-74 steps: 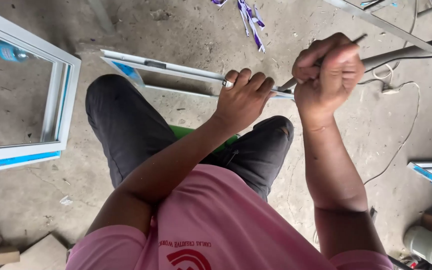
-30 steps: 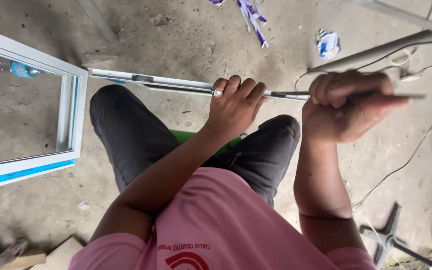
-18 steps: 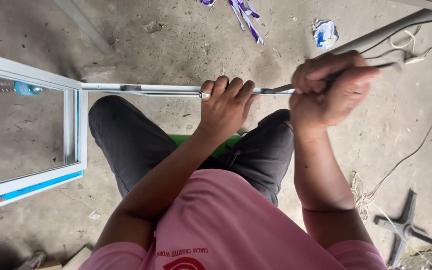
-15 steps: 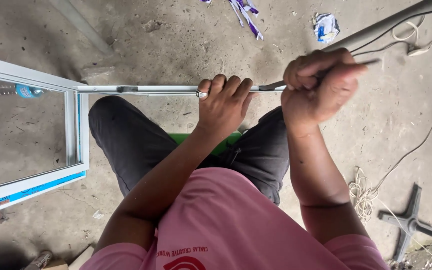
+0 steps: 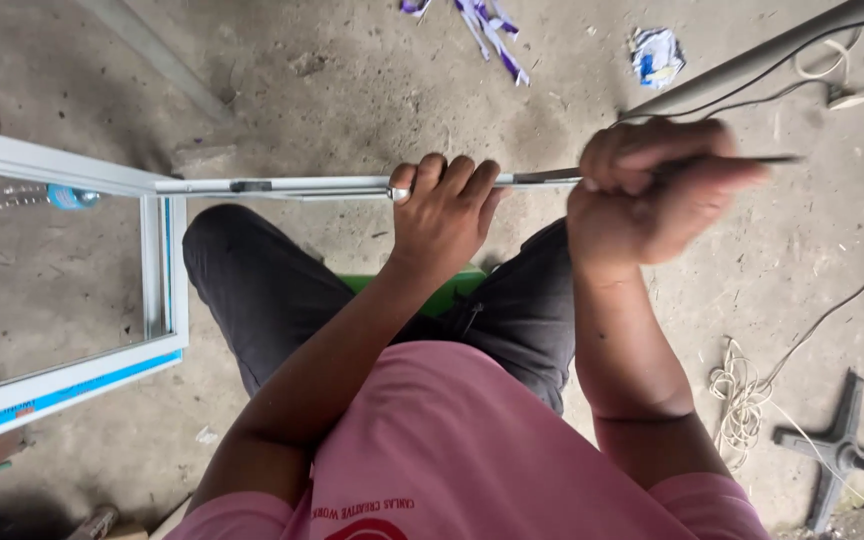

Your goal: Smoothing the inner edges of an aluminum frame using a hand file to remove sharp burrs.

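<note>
I sit on a green stool (image 5: 422,293) over a concrete floor. My left hand (image 5: 442,205) grips a long white metal profile bar (image 5: 282,186) that lies level across my knees. My right hand (image 5: 652,185) is closed in a fist around a thin dark strip (image 5: 767,159) that runs from the bar's right end through the fist and sticks out to the right. There is a ring on one finger of my left hand.
A white window frame with blue tape (image 5: 62,385) lies on the floor at left, glass reflecting a bottle. Cables (image 5: 852,290) and a coiled cord (image 5: 737,385) lie at right, beside a black cross-shaped base (image 5: 837,450). Scraps of tape (image 5: 487,25) lie ahead.
The view has swung left and back; the bar now sits level. My right fist has pulled rightward along the dark strip, while my left hand kept its grip on the bar.
</note>
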